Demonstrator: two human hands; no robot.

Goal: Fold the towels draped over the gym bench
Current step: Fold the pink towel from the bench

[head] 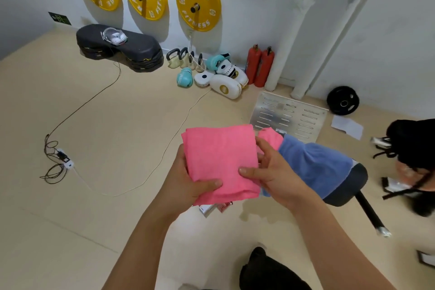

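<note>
Head view. Item one: pink towel [221, 160], folded to a thick square, held in the air left of the worktop [348, 186]. Left hand [188, 181] pinches its lower left corner, thumb on top. Right hand [270, 172] grips its right edge, fingers [246, 170] curled. Item two: blue towel [315, 162], draped over the worktop's near end.

Folded pink terry-cloth towel [221, 160], centre frame: soft, matt, finely napped. Blue cloth towel [315, 167] to its right: same matt fuzzy weave, draped on a dark padded bench seat [353, 183] that looks like smooth matt vinyl. Perforated silver metal plate [289, 115] above: brushed, shiny. Yellow round weight plates [199, 2], top: glossy. Beige floor [106, 113]: smooth, matt. Red cylindrical extinguishers [259, 66]: glossy painted metal.
</note>
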